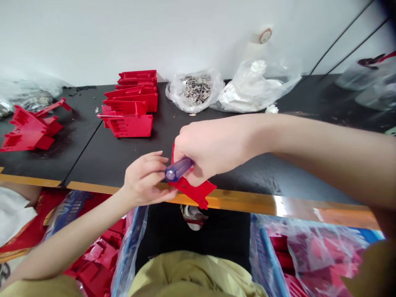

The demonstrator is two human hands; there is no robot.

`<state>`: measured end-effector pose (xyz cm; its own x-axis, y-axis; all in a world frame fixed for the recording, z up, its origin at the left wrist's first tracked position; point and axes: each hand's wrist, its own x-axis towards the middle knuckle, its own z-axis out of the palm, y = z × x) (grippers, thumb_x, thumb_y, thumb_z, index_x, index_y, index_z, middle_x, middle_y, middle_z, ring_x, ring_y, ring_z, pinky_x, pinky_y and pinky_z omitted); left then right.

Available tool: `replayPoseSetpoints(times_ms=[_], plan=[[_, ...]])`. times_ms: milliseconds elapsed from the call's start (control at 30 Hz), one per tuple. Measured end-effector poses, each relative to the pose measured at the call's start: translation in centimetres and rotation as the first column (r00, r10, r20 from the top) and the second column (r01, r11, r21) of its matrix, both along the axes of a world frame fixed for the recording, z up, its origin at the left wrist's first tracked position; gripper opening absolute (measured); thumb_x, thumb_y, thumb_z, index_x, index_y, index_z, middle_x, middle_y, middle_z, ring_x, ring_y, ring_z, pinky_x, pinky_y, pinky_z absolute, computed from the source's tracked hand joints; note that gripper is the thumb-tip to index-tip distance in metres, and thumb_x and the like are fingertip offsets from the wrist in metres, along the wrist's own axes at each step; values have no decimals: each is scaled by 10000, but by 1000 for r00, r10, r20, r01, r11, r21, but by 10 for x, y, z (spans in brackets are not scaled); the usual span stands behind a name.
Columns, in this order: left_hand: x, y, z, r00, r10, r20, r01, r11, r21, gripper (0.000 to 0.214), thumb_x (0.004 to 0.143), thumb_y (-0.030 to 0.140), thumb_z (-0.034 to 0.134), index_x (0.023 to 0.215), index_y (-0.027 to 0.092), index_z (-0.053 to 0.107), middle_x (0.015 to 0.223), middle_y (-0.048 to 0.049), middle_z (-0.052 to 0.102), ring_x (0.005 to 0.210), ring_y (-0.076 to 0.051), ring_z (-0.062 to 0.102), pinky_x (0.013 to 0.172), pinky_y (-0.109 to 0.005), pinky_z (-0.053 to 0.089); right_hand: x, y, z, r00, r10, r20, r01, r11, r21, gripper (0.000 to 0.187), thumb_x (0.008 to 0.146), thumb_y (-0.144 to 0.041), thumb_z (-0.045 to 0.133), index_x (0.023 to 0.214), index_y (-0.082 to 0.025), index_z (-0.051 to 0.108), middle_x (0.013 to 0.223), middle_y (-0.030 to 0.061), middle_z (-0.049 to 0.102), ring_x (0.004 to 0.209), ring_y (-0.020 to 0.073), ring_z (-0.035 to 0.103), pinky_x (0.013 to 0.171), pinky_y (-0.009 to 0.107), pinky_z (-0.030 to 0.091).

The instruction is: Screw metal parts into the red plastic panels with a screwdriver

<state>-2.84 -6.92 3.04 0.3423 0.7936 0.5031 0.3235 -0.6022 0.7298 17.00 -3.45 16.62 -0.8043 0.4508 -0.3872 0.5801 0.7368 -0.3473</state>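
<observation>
My right hand [204, 150] is closed around the translucent purple handle of a screwdriver [178, 169]; its shaft and tip are hidden beneath the hand. Under it, at the table's front edge, lies a red plastic part [198, 192], largely covered by the hand, with one corner jutting past the edge. From the left, my left hand [147, 177] grips the side of this part, its fingers curved and the thumb low against it. Its contact with the part is partly hidden behind the handle.
A row of red parts [131, 105] stands behind my left hand, with more red pieces [31, 130] farther left. Along the wall sit a bag of small metal clips [198, 88] and a white-filled bag [250, 90]. Blue crates [272, 260] flank my lap.
</observation>
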Motion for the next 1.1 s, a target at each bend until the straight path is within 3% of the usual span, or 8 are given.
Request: replayPoseSetpoints(times_ms=[67, 133, 200, 300, 467, 633, 867, 1100], plan=[[-6, -15, -9, 973, 220, 72, -222, 975, 13, 427, 550, 432, 873, 796, 199, 614, 889, -29, 625, 896, -197, 626, 930, -412, 530, -5, 1, -1, 1000, 14, 13, -15, 1000, 19, 200, 787, -214, 659, 613, -149, 586, 513, -66, 456, 489, 60, 353, 514, 266, 242], [-6, -29, -9, 968, 211, 135, -147, 915, -376, 397, 750, 524, 718, 913, 173, 629, 892, -47, 618, 811, -166, 605, 785, -333, 543, -12, 2, -2, 999, 44, 31, -45, 998, 33, 200, 770, -219, 669, 601, -161, 579, 489, -61, 450, 469, 69, 362, 491, 266, 245], [-2, -38, -3, 948, 192, 254, 97, 586, -804, 467, 824, 612, 602, 935, 159, 624, 834, -47, 630, 708, -145, 602, 672, -295, 545, -23, 2, -4, 995, 77, 62, -80, 995, 52, 219, 758, -230, 671, 577, -167, 567, 453, -55, 437, 435, 74, 361, 469, 266, 254], [0, -41, 8, 889, 262, 376, 323, 223, -920, 509, 696, 573, 770, 945, 147, 645, 819, -42, 654, 719, -138, 628, 671, -273, 571, -41, 4, -10, 988, 115, 107, -126, 987, 103, 192, 746, -249, 665, 585, -171, 595, 437, -44, 448, 403, 87, 377, 459, 271, 285], [-10, -37, 11, 834, 398, 382, 360, 131, -924, 429, 568, 339, 902, 880, 161, 668, 850, -4, 653, 708, -124, 641, 619, -260, 596, -62, 3, -15, 974, 118, 195, -148, 978, 145, 143, 738, -301, 661, 730, -169, 715, 476, -14, 518, 428, 117, 430, 495, 284, 329], [-10, -37, 4, 805, 463, 371, 414, 9, -910, 146, 758, 242, 741, 824, 132, 672, 811, -9, 609, 667, -89, 583, 670, -289, 621, -66, -9, -14, 946, 167, 278, -229, 951, 207, 157, 813, -193, 598, 792, -154, 748, 590, 42, 622, 551, 157, 541, 540, 295, 346], [3, -30, 1, 786, 497, 368, 422, 4, -906, 106, 821, 110, 551, 755, 127, 632, 720, -2, 589, 545, -52, 503, 581, -194, 586, -60, -15, -23, 935, 64, 348, -165, 949, 267, 130, 825, -230, 638, 786, -166, 743, 702, 67, 669, 681, 206, 618, 561, 304, 362], [7, -27, -4, 807, 330, 489, 476, 127, -870, 142, 769, 272, 682, 772, 145, 620, 667, -1, 559, 593, -89, 554, 579, -225, 614, -49, -13, -29, 955, 50, 292, -105, 979, 177, 105, 817, -209, 639, 776, -165, 725, 667, 57, 656, 631, 184, 596, 578, 307, 350]])
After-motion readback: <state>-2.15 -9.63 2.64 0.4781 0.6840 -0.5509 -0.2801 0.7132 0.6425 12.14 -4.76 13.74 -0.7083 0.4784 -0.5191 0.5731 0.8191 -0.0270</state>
